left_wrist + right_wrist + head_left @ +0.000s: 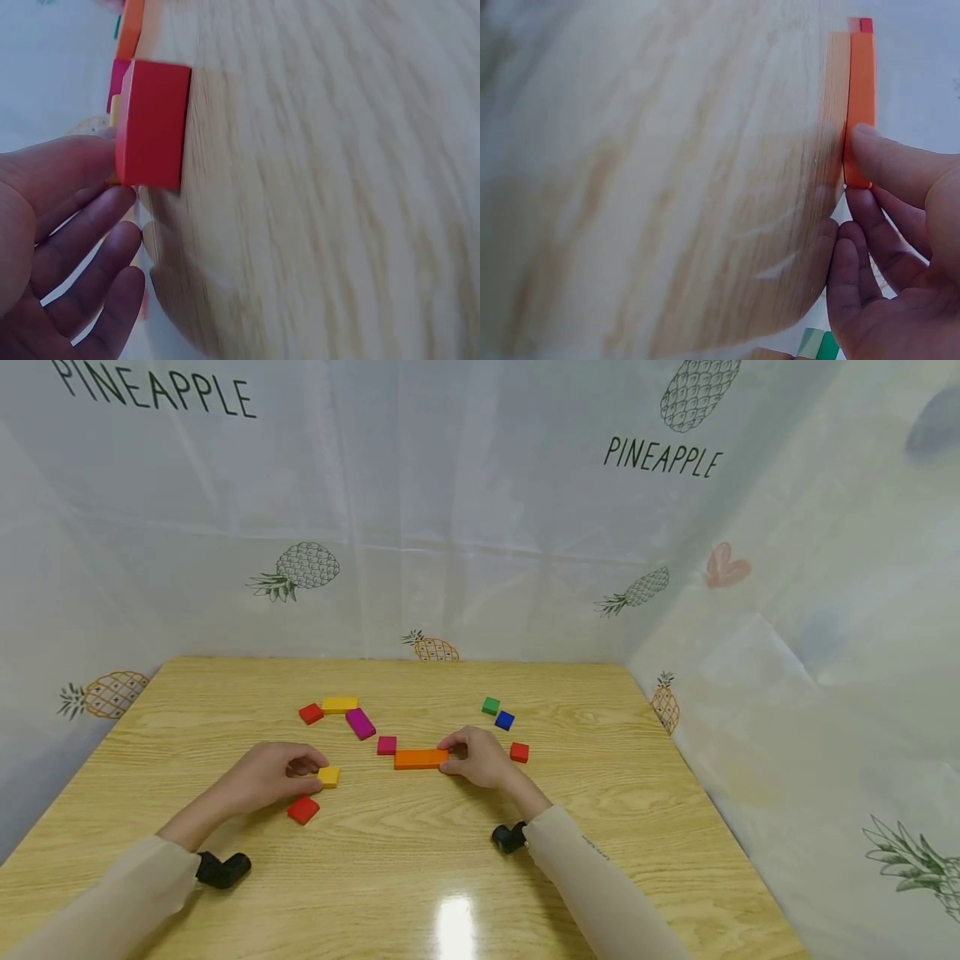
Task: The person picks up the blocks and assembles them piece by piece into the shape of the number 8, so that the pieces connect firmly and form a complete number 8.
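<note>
In the head view my left hand (272, 777) pinches a small yellow block (328, 777) between thumb and fingers, low on the table. Just below that hand lies a red block (303, 810); it fills the front of the left wrist view, hiding most of the yellow one. My right hand (480, 757) grips the right end of a long orange block (421, 760), thumb on the near side. The orange block's left end meets a small magenta block (387, 745). A longer purple block (361, 724) lies up and left of it, touching or nearly touching a yellow bar (341, 705).
Another red block (311, 714) sits at the yellow bar's left end. Beyond my right hand are a green block (491, 706), a blue block (505, 720) and a red block (520, 752). A pineapple-print curtain (480, 510) borders the wooden table (375, 893).
</note>
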### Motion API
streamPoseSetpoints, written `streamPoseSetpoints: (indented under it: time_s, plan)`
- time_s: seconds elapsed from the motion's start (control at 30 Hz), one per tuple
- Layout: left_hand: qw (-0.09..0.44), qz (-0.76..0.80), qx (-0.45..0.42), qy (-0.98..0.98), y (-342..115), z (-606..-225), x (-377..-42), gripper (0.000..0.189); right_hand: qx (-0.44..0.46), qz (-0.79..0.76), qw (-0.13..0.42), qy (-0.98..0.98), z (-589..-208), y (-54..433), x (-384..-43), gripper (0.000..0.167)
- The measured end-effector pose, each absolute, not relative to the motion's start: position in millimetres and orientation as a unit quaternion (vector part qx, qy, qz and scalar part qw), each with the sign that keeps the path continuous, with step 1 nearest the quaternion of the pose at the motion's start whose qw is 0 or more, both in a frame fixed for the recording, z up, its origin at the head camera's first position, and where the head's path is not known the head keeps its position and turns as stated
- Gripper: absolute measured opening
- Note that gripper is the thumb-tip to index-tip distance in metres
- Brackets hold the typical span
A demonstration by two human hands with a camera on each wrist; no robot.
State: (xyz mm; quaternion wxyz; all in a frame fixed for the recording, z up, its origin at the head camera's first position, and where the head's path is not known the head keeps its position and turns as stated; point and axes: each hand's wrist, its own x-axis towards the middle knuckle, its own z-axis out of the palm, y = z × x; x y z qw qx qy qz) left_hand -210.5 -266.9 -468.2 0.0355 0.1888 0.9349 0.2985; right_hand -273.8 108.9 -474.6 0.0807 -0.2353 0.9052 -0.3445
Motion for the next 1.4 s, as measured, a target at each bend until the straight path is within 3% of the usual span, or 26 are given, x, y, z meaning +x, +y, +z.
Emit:
streamPoseSetpoints:
  time_s: [1.4]
  plan:
    - [0.008,0.31,0.198,0.93,-197,-467,-209,0.023,-0.239,-0.341,0.08,0.906,-472,109,-274,0.026]
